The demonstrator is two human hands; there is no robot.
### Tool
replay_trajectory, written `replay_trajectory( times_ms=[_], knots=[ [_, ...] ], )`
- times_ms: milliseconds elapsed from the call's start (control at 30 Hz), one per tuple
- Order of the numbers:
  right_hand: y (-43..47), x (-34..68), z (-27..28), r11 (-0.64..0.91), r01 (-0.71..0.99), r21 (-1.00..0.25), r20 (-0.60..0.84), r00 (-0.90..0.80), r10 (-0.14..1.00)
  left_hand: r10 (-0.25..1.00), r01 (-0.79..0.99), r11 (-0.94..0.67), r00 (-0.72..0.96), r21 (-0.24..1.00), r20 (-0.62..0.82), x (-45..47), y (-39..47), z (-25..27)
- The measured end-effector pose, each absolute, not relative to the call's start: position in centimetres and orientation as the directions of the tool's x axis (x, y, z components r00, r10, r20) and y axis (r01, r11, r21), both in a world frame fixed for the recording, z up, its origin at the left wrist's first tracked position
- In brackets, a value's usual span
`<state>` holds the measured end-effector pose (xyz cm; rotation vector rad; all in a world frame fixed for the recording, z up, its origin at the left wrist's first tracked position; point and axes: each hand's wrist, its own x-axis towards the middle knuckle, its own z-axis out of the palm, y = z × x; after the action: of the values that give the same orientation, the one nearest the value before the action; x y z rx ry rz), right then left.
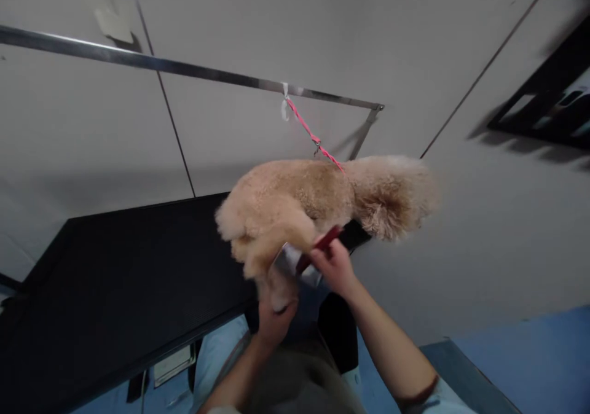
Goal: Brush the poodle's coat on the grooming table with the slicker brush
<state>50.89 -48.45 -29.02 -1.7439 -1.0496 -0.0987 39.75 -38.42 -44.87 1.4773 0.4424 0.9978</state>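
A curly, cream-apricot dog (295, 187) stands on a black grooming table, its head toward the right. My left hand (275, 320) is closed around the lower end of one of its legs, which is lifted toward me. In my right hand (335, 265) is a slicker brush (325, 240) with a dark red handle, its pale head close against the fur of that leg. Motion blurs the brush head, so whether the bristles touch the fur I cannot tell. A pink leash (302, 121) runs from the dog's neck up to a metal bar.
The metal bar (207, 73) crosses above the black tabletop (129, 273) and bends down at its right end. A grey panelled wall (258, 27) stands behind. Upper right hangs a dark rack (548, 107). Beneath the table's near edge is a pale tray (174, 365).
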Motion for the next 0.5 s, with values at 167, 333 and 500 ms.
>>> replay_trajectory(
  times_ms=[167,333,500],
  knots=[
    [-53.3,53.5,-37.1,-0.066,0.356,-0.932,0.342,0.925,0.162,0.793,-0.211,-0.041,0.588,0.977,0.160,40.9,-33.5,-47.5],
    [-55.8,48.9,-44.8,0.023,-0.317,-0.948,-0.209,0.675,0.707,0.785,-0.040,-0.028,0.618,0.999,0.047,42.5,-29.5,-50.0],
    [-51.4,52.0,-43.0,0.002,-0.127,-0.992,-0.078,0.617,0.783,0.526,-0.160,-0.028,0.837,0.987,0.150,48.6,-29.4,-45.9]
  ],
)
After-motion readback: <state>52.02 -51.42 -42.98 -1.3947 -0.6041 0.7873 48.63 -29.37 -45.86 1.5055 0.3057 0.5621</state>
